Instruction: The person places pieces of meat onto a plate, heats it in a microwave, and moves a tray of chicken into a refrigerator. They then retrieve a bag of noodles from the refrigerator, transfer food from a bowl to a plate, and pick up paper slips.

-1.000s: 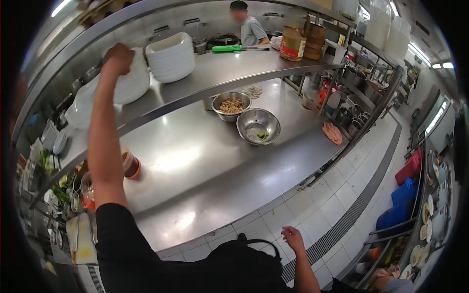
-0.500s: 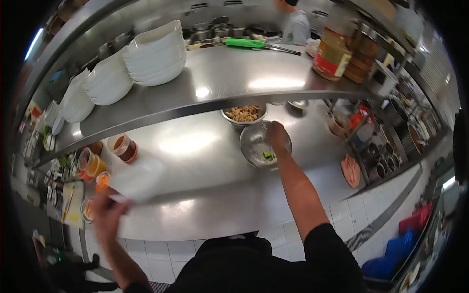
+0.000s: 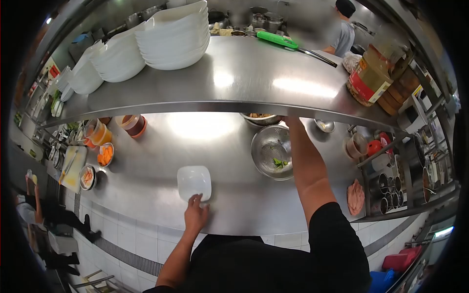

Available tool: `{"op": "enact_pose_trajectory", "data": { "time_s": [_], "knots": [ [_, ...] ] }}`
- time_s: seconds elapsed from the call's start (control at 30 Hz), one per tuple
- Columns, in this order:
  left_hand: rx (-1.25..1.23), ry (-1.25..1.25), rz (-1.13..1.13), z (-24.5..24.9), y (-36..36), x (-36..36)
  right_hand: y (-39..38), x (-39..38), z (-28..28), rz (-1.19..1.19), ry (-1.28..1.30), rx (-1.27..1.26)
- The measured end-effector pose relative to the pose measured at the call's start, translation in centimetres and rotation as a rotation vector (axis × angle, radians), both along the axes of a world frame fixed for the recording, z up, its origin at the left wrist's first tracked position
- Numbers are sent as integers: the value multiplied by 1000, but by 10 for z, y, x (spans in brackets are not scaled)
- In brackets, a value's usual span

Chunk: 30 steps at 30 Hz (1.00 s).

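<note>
A white square bowl (image 3: 194, 180) sits on the steel counter in front of me. My left hand (image 3: 196, 215) is at its near edge, with the fingertips on the rim and the thumb below. My right arm reaches forward past a steel mixing bowl (image 3: 264, 151), which holds a few green vegetable pieces. Only a part of my right hand (image 3: 289, 120) shows under the shelf edge. It is beside a metal bowl of brown food pieces (image 3: 259, 116), and its fingers are hidden.
Stacked white bowls (image 3: 173, 39), a green-handled tool (image 3: 278, 40) and a large jar (image 3: 371, 75) stand on the raised shelf (image 3: 234, 73). Sauce tubs (image 3: 132, 125) and a bowl of orange slices (image 3: 105, 155) are at left. A crumpled pink cloth (image 3: 355, 197) lies right. Other people are nearby.
My left hand has brought the white bowl rightward from the left side onto the counter. My right hand has moved from the steel mixing bowl toward the bowl of brown pieces.
</note>
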<state>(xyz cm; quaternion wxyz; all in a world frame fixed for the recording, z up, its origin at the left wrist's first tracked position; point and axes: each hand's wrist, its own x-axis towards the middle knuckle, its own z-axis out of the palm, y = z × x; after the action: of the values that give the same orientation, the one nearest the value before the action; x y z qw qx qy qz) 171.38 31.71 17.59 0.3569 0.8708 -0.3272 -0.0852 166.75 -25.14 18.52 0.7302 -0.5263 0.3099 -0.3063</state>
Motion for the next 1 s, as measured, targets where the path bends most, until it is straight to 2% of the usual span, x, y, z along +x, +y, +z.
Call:
{"op": "enact_pose_trajectory", "data": {
  "time_s": [0.07,0.1,0.17,0.2,0.23,0.3,0.5,0.57,0.63,0.7,0.77,0.87,1.0],
  "knots": [
    [-53,26,37,8,6,10,23,-8,27,-34,-30,-107],
    [-107,42,72,10,9,18,40,-7,41,-193,-25,-30],
    [-230,-22,94,15,14,32,77,-15,71,-351,168,-67],
    [-258,-20,105,12,16,41,69,-13,63,-306,283,-147],
    [-258,-14,98,15,15,46,82,-9,73,-371,478,-333],
    [-291,92,155,20,17,58,113,-4,98,-451,374,-292],
    [-405,139,79,-20,2,109,199,7,123,-292,405,-485],
    [-474,179,79,-29,-19,132,231,21,113,-277,501,-529],
    [-559,344,108,-15,-39,140,263,32,88,-352,652,-1020],
    [-615,450,114,-11,-60,149,307,34,81,-258,590,-965],
    [-639,515,102,-14,-77,156,332,31,52,-321,378,-1258],
    [-642,571,77,-27,-93,158,358,25,32,-277,431,-1276],
    [-636,607,46,-33,-101,153,364,24,41,-271,511,-1301]
  ]
}}
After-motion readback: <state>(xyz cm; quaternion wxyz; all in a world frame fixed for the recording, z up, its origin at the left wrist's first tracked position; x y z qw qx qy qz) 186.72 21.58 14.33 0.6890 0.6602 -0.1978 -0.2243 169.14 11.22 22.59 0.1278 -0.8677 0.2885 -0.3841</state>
